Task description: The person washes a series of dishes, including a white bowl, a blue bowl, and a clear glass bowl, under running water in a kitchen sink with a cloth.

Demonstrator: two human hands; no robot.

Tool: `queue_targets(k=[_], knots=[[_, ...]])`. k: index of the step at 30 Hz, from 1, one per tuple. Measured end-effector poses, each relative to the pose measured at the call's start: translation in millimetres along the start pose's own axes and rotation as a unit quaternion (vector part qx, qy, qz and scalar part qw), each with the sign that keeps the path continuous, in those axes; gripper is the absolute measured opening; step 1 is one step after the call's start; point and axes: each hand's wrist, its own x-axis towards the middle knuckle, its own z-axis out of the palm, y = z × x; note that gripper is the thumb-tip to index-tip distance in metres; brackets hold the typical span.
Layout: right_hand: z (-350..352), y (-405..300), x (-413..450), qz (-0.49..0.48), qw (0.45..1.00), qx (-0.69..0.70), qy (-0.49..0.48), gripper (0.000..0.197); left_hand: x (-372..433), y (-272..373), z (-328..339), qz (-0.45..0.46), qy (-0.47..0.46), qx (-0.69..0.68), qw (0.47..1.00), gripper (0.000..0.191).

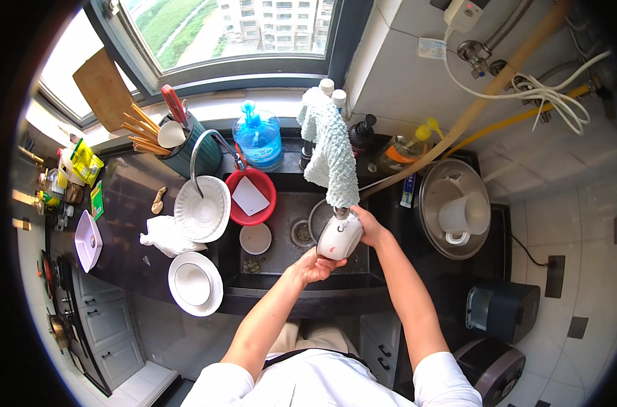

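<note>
Over the sink [283, 208], under the faucet tip, I hold a white bowl [339, 239] with a small red mark, tilted on its side. My left hand [316, 267] grips its lower edge, while my right hand [370, 226] has hold of its upper right. A pale green towel [331, 147] drapes over the faucet just above. Behind the held bowl, a round metal vessel [316, 219] shows in part. The sink also holds a small white bowl [255, 239], beside the drain [302, 232]. Whether water runs is hard to tell.
Left of the sink are a red basin [268, 203] with a white board, a fluted white bowl [207, 224], and stacked white dishes [214, 295]. A metal basin [430, 234] with a white mug [453, 216] stands to the right. A blue pump bottle [260, 142] and a utensil holder [201, 157] line the back.
</note>
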Motion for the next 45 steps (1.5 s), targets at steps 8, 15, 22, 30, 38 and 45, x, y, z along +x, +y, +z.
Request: queue_targets(k=[8, 15, 22, 30, 38, 45], knots=[[-1, 47, 2, -0.062, 0.979, 0.189, 0.048, 0.043, 17, 3, -18, -0.045, -0.159, -0.054, 0.985, 0.054], [-27, 46, 9, -0.026, 0.956, 0.198, 0.215, 0.035, 5, 27, -2, 0.272, 0.250, 0.165, 0.915, 0.043], [16, 55, 10, -0.079, 0.943, 0.110, 0.304, 0.019, 58, 33, -22, 0.486, 0.359, 0.407, 0.685, 0.053], [20, 59, 1, -0.112, 0.955, 0.068, 0.267, 0.021, 56, 18, -45, 0.465, 0.408, 0.526, 0.584, 0.068], [13, 113, -8, 0.019, 0.940, 0.239, 0.243, 0.029, -2, 23, -58, 0.491, 0.194, -0.126, 0.840, 0.033], [16, 137, -9, 0.124, 0.961, 0.090, 0.232, 0.034, -37, 8, -52, 0.525, 0.148, 0.073, 0.835, 0.041]])
